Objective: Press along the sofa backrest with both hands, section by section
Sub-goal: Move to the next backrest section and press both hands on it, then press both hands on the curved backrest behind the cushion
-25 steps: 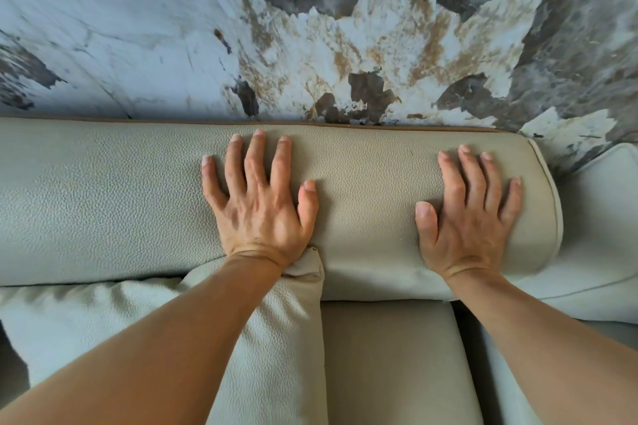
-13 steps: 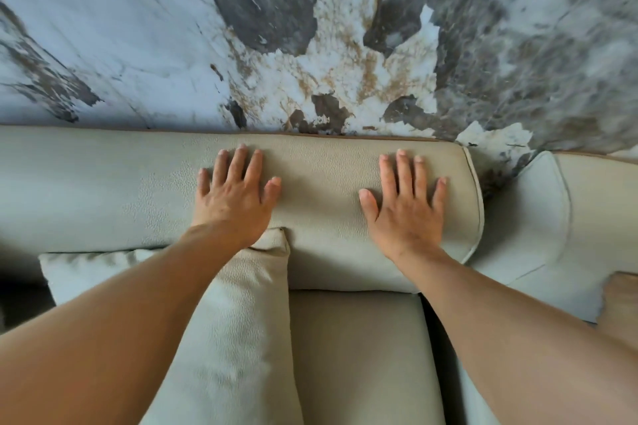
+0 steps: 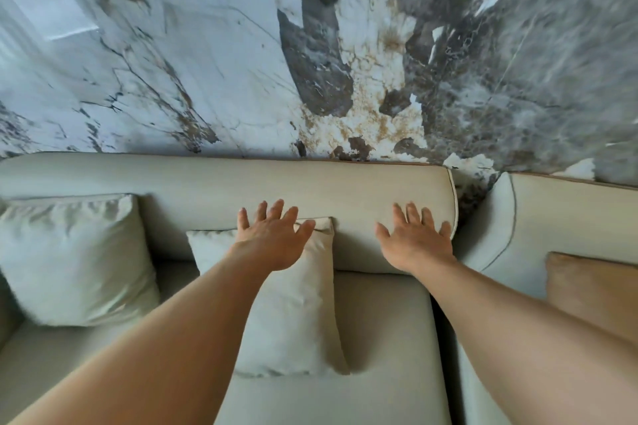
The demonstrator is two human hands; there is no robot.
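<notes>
The sofa backrest (image 3: 310, 183) runs along the marble wall (image 3: 207, 62). Both hands are in front of it, fingers spread open: the left hand (image 3: 272, 241) over a small pillow (image 3: 293, 314), the right hand (image 3: 417, 241) near the backrest's right end.

No readable text, no labels, no brands, no numbers, no signs anywhere

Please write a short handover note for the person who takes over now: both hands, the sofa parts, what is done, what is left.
Left hand: open, fingers spread, over the small cushion by the backrest; contact unclear.
Right hand: open, near the backrest's right end; contact unclear.
Done: cannot tell from this view.
Left: probably the stretch behind the big cushion and the next backrest on the right.
</notes>
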